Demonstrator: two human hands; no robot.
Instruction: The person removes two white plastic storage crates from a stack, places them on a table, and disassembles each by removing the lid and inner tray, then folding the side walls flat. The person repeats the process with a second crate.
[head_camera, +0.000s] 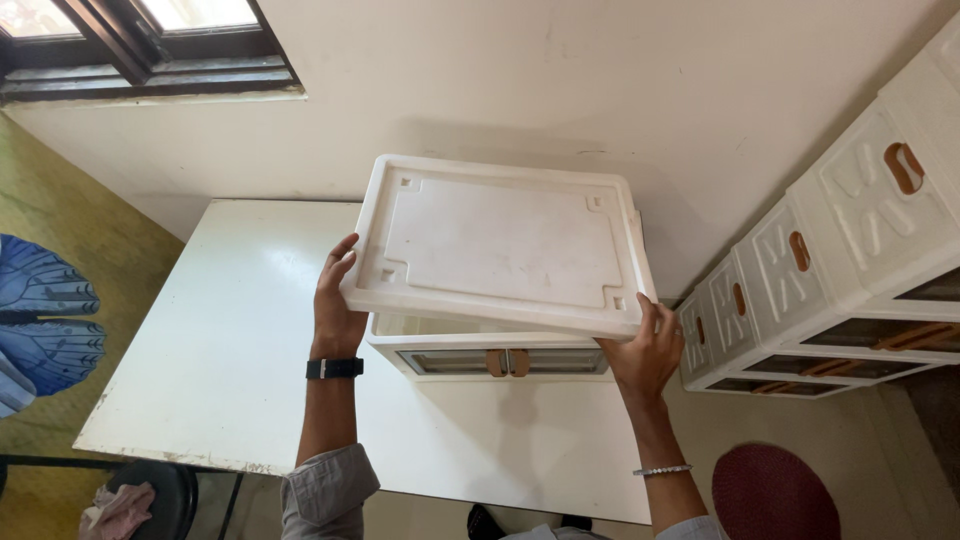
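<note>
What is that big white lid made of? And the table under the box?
The lid looks like moulded plastic: matte white, with raised edges and small square notches pressed into its flat face. Both hands, left and right, grip it above the box. The table looks like painted or laminated board, smooth and slightly glossy, with worn marks along its front edge. I cannot be certain.

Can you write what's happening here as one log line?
left hand: grips white lid panel left edge | right hand: grips its right corner | panel: tilted above white storage box | box: on white table
</note>
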